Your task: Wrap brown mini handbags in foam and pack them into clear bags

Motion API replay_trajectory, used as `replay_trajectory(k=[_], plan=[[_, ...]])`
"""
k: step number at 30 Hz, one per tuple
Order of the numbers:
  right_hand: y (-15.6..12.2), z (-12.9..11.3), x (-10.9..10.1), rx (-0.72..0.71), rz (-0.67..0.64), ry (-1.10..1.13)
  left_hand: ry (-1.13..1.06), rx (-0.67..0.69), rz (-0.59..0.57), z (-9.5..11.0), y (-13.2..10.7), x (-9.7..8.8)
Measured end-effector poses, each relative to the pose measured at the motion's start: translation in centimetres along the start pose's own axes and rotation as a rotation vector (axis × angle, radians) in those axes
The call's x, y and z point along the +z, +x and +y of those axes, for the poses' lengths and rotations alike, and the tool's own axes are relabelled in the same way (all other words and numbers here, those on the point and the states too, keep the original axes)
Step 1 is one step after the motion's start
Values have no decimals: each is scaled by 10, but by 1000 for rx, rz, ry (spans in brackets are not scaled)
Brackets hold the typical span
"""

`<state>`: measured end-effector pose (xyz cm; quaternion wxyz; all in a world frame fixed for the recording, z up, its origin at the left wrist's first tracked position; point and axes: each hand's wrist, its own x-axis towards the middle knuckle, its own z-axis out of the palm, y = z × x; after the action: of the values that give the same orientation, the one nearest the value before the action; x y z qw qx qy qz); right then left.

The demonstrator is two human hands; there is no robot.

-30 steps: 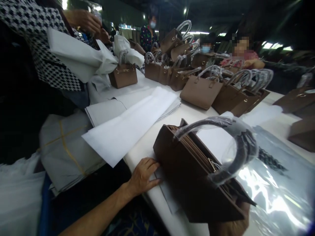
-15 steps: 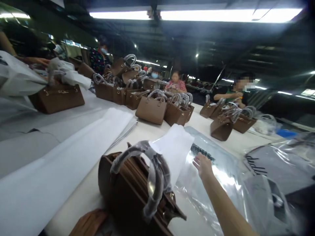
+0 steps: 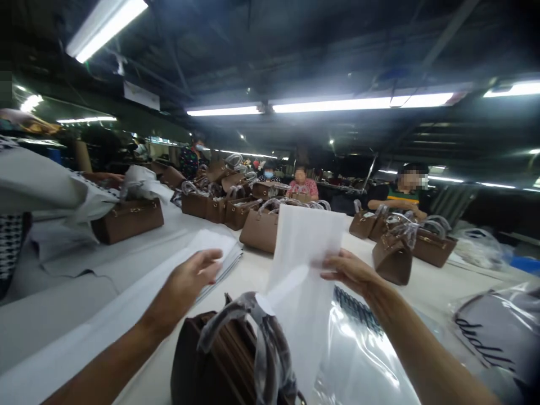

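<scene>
A dark brown handbag (image 3: 219, 360) with plastic-wrapped handles (image 3: 253, 332) stands on the white table (image 3: 248, 275) just in front of me. My right hand (image 3: 350, 270) pinches the edge of a white sheet of paper (image 3: 306, 264) and holds it up above the bag. My left hand (image 3: 189, 284) hovers to the left of the sheet, fingers apart, holding nothing. A clear plastic bag (image 3: 363, 360) with dark print lies on the table under the sheet.
Stacks of white paper (image 3: 126, 292) lie to the left. Several tan handbags (image 3: 261, 230) crowd the middle and far side of the table. Other people sit across the table; one person's sleeve (image 3: 46, 185) and wrapped bag (image 3: 129, 219) are at left.
The view has tilted up. My right hand took hold of the white sheet and lifted it upright. My left hand rose from the table edge into the air.
</scene>
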<state>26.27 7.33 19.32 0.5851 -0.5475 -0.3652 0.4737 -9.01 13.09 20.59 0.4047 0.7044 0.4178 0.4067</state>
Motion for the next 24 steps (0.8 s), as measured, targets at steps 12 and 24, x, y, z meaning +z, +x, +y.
replay_trajectory(k=[12,24], plan=[[-52,6,83,-216,-326,-79,-636,86,-380,67,44,82],[-52,34,60,-242,-239,-255,-315,305,-52,88,-19,29]])
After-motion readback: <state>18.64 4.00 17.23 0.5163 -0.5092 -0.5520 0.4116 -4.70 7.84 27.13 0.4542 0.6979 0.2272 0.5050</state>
